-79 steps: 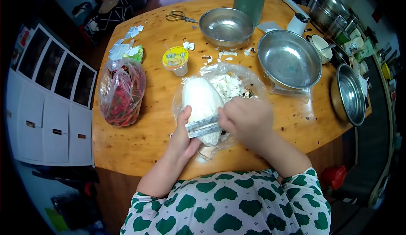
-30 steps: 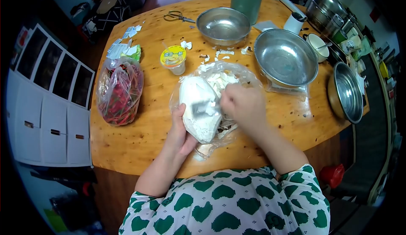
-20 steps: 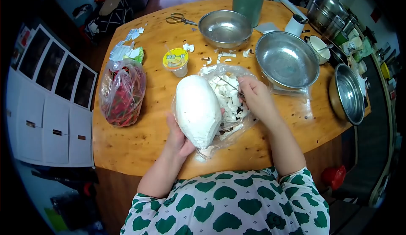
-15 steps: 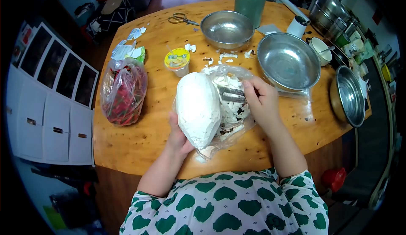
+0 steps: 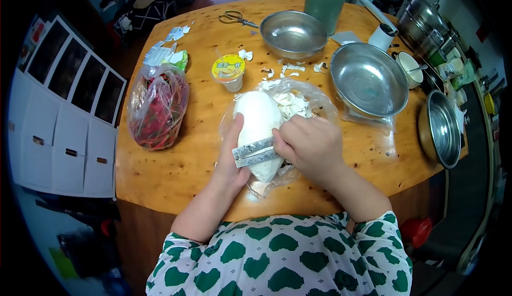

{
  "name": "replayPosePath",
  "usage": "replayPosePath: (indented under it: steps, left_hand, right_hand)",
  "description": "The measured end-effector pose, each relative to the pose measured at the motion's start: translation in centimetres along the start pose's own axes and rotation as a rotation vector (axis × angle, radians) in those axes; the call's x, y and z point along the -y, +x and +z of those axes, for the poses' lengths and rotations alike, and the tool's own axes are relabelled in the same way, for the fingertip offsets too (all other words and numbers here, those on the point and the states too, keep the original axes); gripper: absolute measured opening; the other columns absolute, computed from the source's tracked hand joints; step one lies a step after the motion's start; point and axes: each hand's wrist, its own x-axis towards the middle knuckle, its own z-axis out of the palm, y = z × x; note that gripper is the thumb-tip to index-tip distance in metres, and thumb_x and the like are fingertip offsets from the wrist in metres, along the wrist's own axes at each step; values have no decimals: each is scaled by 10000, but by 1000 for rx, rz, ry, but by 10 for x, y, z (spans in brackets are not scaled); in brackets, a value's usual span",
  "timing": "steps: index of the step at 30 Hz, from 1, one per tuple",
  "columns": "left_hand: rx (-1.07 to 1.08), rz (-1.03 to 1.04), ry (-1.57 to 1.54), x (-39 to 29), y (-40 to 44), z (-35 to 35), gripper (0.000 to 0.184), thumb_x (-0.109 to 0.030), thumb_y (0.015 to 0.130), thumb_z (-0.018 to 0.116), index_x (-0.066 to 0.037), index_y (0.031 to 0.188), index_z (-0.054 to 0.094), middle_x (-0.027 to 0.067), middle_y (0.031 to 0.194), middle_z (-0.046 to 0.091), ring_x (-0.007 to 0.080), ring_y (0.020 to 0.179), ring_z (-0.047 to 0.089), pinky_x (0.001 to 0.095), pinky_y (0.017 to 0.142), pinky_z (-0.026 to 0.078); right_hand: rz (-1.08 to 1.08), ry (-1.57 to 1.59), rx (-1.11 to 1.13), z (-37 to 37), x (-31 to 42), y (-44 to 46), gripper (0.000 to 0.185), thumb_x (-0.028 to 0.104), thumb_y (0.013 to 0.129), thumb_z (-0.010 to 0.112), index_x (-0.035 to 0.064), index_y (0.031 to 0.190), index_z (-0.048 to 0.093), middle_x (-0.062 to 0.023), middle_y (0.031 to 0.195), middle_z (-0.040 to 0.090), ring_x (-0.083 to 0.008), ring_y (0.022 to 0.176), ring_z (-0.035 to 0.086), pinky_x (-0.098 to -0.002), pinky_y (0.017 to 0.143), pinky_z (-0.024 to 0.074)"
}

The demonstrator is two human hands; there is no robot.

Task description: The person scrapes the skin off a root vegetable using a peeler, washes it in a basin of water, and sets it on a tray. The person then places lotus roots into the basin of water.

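A large, white, peeled tuber (image 5: 257, 116) is gripped in my left hand (image 5: 232, 160), whose fingers wrap its left side and underside. My right hand (image 5: 313, 142) is closed on the end of a flat metal peeler (image 5: 253, 153) with a long slot. Its blade lies across the lower part of the tuber, touching the surface. Beneath and to the right spreads a clear plastic bag (image 5: 326, 103) holding white peelings (image 5: 293, 104). My right hand covers part of that heap.
A bag of red chillies (image 5: 158, 112) stands at left, with a yellow-lidded cup (image 5: 228, 71) beyond the tuber. Scissors (image 5: 234, 17), metal bowls (image 5: 293, 34) and a green flask (image 5: 324, 5) are farther back. A perforated basin (image 5: 369, 80) sits at right, another basin (image 5: 442, 129) at the edge.
My right hand has brought the peeler left and down from over the peelings onto the tuber. My left hand has shifted up along the tuber's side, thumb now on top.
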Motion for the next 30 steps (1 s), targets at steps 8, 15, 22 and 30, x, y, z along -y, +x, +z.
replayPosePath:
  steps: [8,15,22,30]
  left_hand:
    - [-34,-71,36,1,-8,-5,661,-515,1050,493,-87,1544,398,163,1468,556,320,1294,601,501,1109,496]
    - [2,-53,-24,-2,0,-6,639,-501,1056,512,-73,1522,422,146,1434,587,285,1271,617,445,1081,509]
    - [-39,-48,15,0,0,-9,627,-533,1058,460,-118,1527,445,148,1460,574,307,1301,599,503,1109,489]
    - [72,-67,-192,1,3,-16,620,-555,1052,436,-141,1513,473,147,1432,595,336,1266,616,534,1089,500]
  right_hand:
    - [762,208,118,23,-71,-7,192,227,925,640,74,809,636,-101,699,626,-304,642,633,-402,614,502]
    - [279,135,105,-1,-8,-2,217,241,925,665,93,770,626,-87,691,636,-267,628,647,-373,587,496]
    - [588,78,165,21,-57,-2,190,233,947,630,80,838,652,-118,744,669,-310,670,667,-418,632,511]
    - [303,213,123,3,2,-8,194,223,956,609,75,834,639,-125,767,656,-332,621,645,-425,580,503]
